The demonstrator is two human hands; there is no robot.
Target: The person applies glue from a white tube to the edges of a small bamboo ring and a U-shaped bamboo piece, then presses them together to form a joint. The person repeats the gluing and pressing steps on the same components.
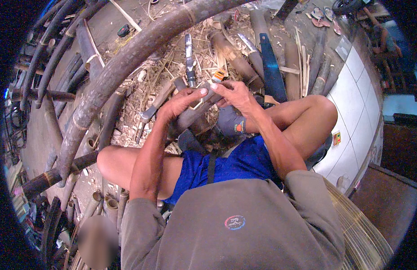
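Low in front of my lap, a short dark bamboo piece slants up between my hands. My left hand is closed around its near side, thumb stretched along the top. My right hand pinches its far end with thumb and fingertips. A pale yellowish strip shows by my left thumb; what it belongs to is unclear. Just beyond my right fingertips is a small orange-and-white object, its kind hard to make out. Beside my left hand lies a wooden-handled tool with a metal head.
A long curved bamboo pole arches across the front and left. Shavings cover the ground. Beyond my hands lie a handsaw, a metal-bladed tool and several bamboo lengths. White tiles and a small box are at right.
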